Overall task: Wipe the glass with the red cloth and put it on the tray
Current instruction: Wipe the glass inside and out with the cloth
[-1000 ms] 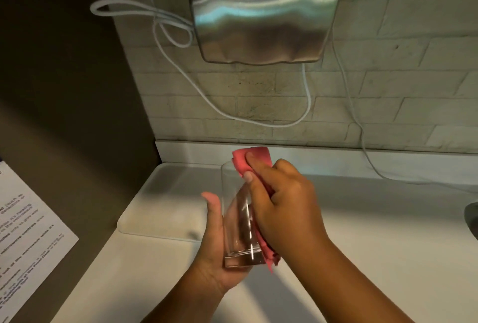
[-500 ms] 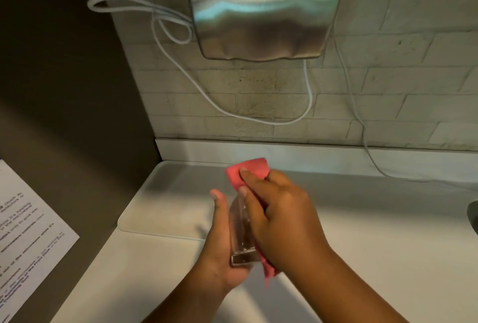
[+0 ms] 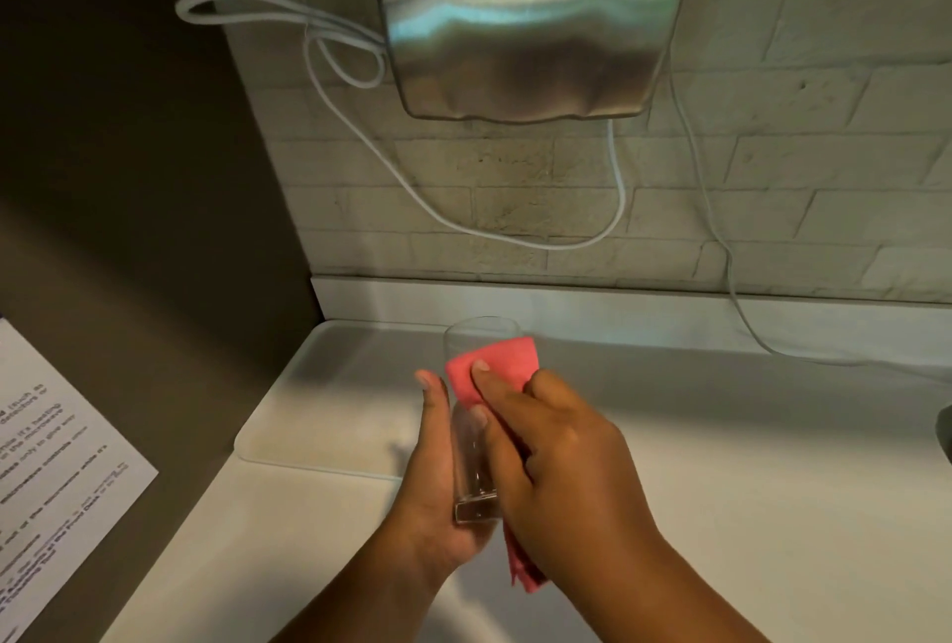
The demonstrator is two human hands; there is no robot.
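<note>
Two bare hands meet over the white counter (image 3: 747, 488), both busy with one clear drinking glass (image 3: 471, 441). The left hand (image 3: 438, 483) cups it from the left and beneath, palm up, fingers curled round the thick base and the thumb laid straight along the side wall. The right hand (image 3: 554, 457) comes over from the right, fingers folded down to press a red cloth (image 3: 487, 369) against the upper wall of the glass, with the cloth's loose tail hanging out below the wrist. The glass is a plain straight-sided tumbler, tilted with its open rim pointing away toward the wall, held in the air just in front of the near edge of the tray (image 3: 319, 416) (a shallow white rectangle with rounded corners and a low lip, tucked into the left back corner of the counter). The cloth looks soft and matte. Above hangs a brushed-steel hand dryer (image 3: 525, 24) on a pale brick wall (image 3: 772, 189), with a white cable (image 3: 463, 220) looping beneath it. A printed sheet (image 3: 56, 467) is fixed to the dark panel at left. The tray's surface lies bare beyond the hands, and to the right the counter runs wide and open.
</note>
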